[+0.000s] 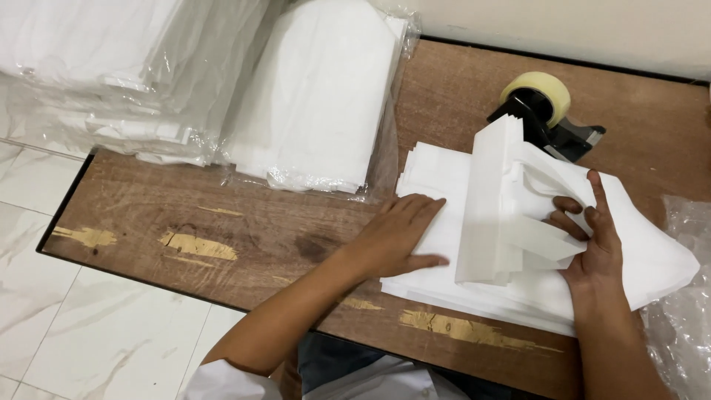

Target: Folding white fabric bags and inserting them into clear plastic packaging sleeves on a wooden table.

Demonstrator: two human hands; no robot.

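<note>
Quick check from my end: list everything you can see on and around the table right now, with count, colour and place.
wooden table: one, brown with worn pale patches, fills mid frame
stack of folded white sheets: one stack, white, right of the table, under both hands
folded strip bundle: one, white, lifted on edge atop the stack
tape dispenser: one, black with a pale yellow tape roll, far right of the table
bagged white stacks: several, white in clear plastic, far left and centre
loose clear plastic: one piece, right edge
tiled floor: white marbled, lower left
left hand: flat on the stack's left edge
right hand: fingers in the folded strips
</note>
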